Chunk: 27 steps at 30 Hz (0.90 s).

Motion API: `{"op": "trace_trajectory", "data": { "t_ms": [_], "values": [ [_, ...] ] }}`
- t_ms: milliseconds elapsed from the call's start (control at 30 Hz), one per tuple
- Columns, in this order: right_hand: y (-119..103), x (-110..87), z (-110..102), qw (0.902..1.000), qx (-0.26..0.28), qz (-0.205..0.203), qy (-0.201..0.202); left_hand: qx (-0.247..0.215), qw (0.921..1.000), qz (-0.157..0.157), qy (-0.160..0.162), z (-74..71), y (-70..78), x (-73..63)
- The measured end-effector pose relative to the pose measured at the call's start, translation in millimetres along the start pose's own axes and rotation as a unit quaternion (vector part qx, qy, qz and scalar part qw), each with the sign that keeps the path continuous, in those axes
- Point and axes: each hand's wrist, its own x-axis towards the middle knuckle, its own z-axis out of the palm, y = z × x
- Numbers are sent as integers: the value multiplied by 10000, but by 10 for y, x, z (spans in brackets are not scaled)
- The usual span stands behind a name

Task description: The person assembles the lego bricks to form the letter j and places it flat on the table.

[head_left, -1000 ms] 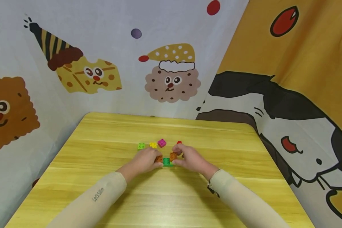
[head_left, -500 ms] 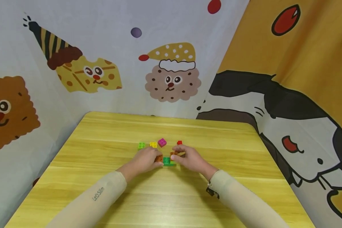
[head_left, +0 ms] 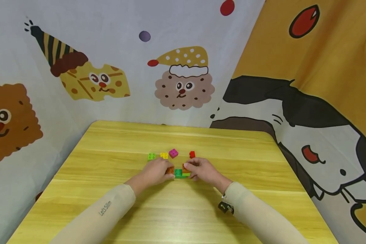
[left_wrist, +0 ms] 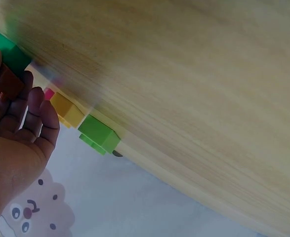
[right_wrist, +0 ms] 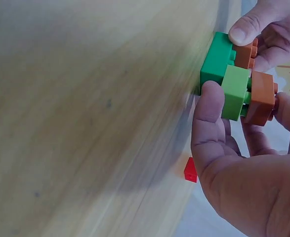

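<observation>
A long dark green building brick (right_wrist: 217, 58) lies on the table, with a lime brick (right_wrist: 235, 93) attached toward its right end. On the lime brick sits an orange brick (right_wrist: 261, 98), some studs showing between the two. My right hand (head_left: 205, 171) holds this pair, one fingertip on the orange brick's studded top and the thumb against the lime brick's side. At the other end, my left hand (head_left: 155, 171) grips the green brick and a second orange brick (right_wrist: 243, 55) on it. The left fingers partly hide that end in the head view.
Behind the hands lie a lime brick (head_left: 151, 156), a yellow brick (head_left: 164, 155), a magenta brick (head_left: 173, 153) and a red brick (head_left: 192, 154). The wooden table (head_left: 183, 217) meets a cartoon-printed curtain (head_left: 109, 112) at its far edge.
The right-hand orange brick has been turned and lowered onto the lime brick. My right fingers have shifted, one now over its top. The left hand has stayed in place.
</observation>
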Motion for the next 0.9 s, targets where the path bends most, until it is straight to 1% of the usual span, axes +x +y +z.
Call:
{"op": "trace_trajectory", "data": {
  "t_ms": [267,900],
  "values": [
    [-17,-20,28,9997,242,61,73,-34,10000,-46,15,9,9,-8],
    [14,-4,35,9997,204,-40,102,-7,10000,-88,-24,3,16,-4]
  ]
}}
